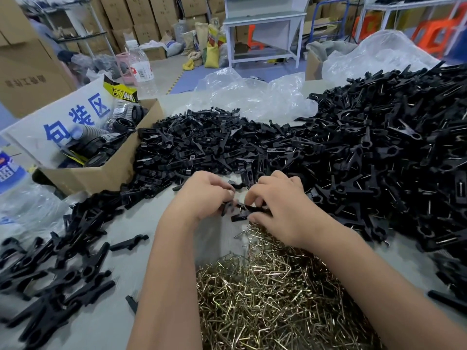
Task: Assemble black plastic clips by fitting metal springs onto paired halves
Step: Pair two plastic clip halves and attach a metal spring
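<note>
Currently, key relation: the clip halves (243,210) are lying between the two hands, long axis running roughly left to right across the view, so each hand is meeting one end and neither is having to reach.
Left hand: the left hand (207,195) is curling its fingers around the left end of the black pieces, knuckles facing up, pinching them just above the bench (141,218).
Right hand: the right hand (280,205) is gripping the right end, fingertips bent down onto the plastic; whether a spring is already pinched under them is too hidden to tell.
Spring supply: the pile of metal springs (265,294) is lying directly below the hands, nearest the right wrist, so I judge the right hand is the one better placed to pick from it.
Part supply: the heap of loose halves (202,145) is sitting just beyond the hands.
Finished work: clips with springs showing (391,152) are piling up to the right.
Step, as a judgement: the two halves are being paired and seated for the spring.
</note>
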Available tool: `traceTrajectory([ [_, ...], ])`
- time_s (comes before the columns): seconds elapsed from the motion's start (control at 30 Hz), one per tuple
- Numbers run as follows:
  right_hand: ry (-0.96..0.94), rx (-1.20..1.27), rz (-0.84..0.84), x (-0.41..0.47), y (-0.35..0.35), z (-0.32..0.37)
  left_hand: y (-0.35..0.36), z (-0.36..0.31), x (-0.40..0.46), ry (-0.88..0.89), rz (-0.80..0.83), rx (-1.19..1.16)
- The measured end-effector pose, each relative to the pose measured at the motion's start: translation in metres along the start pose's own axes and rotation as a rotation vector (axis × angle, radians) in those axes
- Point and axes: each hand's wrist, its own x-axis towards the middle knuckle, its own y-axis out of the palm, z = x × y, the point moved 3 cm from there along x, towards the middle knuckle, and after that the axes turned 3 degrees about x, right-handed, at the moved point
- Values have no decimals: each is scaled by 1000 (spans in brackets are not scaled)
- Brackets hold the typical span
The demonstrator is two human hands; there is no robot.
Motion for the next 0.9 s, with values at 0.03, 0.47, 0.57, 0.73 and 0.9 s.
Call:
traceTrajectory([
  [0.03, 2, 32, 5, 0, -2, -1, -4, 0, 3, 28, -102, -7],
  [0.47, -60, 6, -189, 0, 2, -9, 6, 6, 14, 261, -260, 378],
  [0.57, -54, 17, -179, 0, 2, -10, 8, 7, 14, 249, -259, 381],
  [0.73, 110, 392, -489, 0, -13, -10, 3, -7, 9, 330, -295, -103],
  [0.9, 251, 1062, -622, -1, -21, -13, 22, -31, 0, 440, -148, -339],
])
